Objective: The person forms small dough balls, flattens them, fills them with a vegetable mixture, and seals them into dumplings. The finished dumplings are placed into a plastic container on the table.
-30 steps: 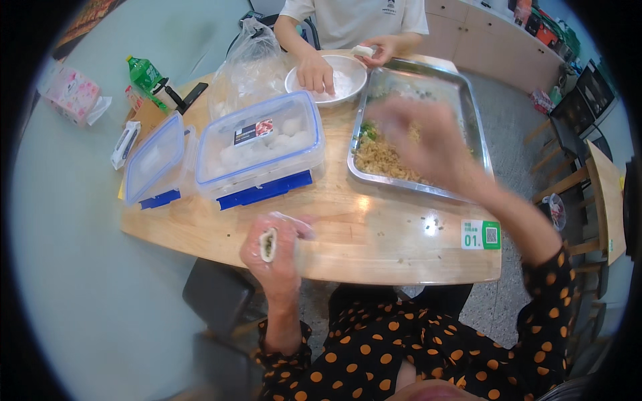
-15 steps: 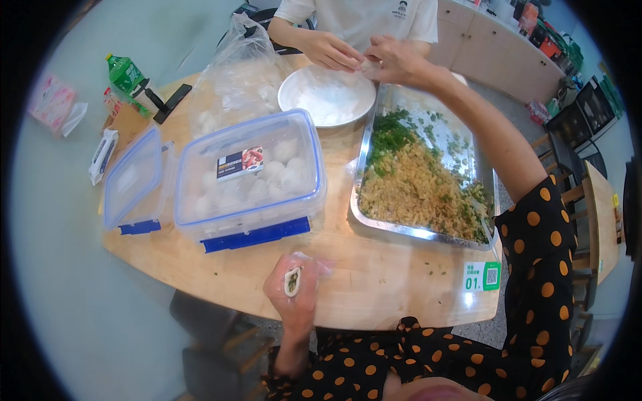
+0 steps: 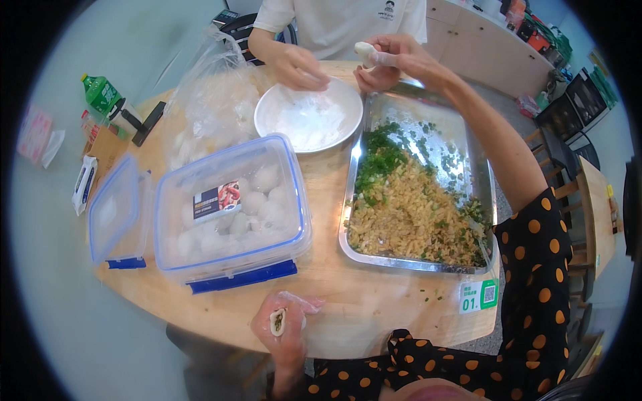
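My left hand (image 3: 284, 329) is closed round a filled dough wrapper (image 3: 277, 322), low over the table's near edge. The wrapper's top is open and greenish filling shows inside. My right hand (image 3: 400, 55) reaches far across and pinches a small piece of white dough (image 3: 364, 50) beyond the filling tray. Curled fingers just below that dough are partly covered; whose they are I cannot tell. A metal tray (image 3: 348, 248) holds chopped yellowish filling (image 3: 421, 214) and green onion (image 3: 382, 157). Left of the tray is a white bowl (image 3: 262, 123) dusted with flour.
Across the table a co-worker's hand (image 3: 297, 67) hovers over the bowl. A lidded plastic box (image 3: 297, 227) of white dough balls, an open empty-looking box (image 3: 100, 230), a plastic bag (image 3: 207, 87), a phone (image 3: 150, 123) and a green bottle (image 3: 100, 97) stand at left.
My right hand has drawn slightly apart from the co-worker's hand, and the dough piece now shows in it. The co-worker's hand has moved left over the bowl. My left hand keeps its wrapper.
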### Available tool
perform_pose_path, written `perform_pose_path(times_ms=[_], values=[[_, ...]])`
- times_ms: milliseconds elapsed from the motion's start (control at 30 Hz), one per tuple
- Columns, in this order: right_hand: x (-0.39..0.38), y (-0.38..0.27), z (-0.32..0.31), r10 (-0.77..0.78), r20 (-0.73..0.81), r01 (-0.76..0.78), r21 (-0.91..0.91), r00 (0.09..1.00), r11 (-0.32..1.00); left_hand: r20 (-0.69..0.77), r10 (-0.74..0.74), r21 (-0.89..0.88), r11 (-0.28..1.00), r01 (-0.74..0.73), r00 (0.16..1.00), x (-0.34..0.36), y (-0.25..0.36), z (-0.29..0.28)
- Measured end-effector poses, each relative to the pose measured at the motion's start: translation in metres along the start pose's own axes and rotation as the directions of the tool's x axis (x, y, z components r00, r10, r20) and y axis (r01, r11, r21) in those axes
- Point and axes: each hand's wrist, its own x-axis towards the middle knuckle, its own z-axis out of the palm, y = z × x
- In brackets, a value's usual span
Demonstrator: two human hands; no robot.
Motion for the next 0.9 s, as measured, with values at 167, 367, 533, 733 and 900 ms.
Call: perform_pose_path(times_ms=[167,367,533,733,900], values=[[-0.006,0.006,-0.016,-0.049,-0.019,0.051,0.153,0.999,0.987,-0.027,-0.042,-0.036,0.999,0.041,0.999,-0.002,0.0,0.002],[-0.015,0.016,-0.031,0.002,-0.083,0.017,0.226,0.997,0.974,0.012,-0.027,-0.033,0.999,0.028,1.0,-0.001,0.004,0.004],[-0.018,0.021,-0.029,0.072,-0.165,-0.075,-0.01,0.984,0.997,-0.005,-0.048,-0.028,0.998,0.048,0.999,-0.002,0.005,0.003],[-0.014,0.023,-0.003,0.084,-0.306,-0.082,0.019,0.948,0.996,0.015,-0.035,0.0,0.999,0.035,0.999,-0.004,0.003,0.001],[-0.011,0.017,0.017,0.048,-0.289,-0.029,0.07,0.956,0.997,0.008,-0.025,-0.014,1.0,0.025,1.0,-0.006,0.001,0.0]])
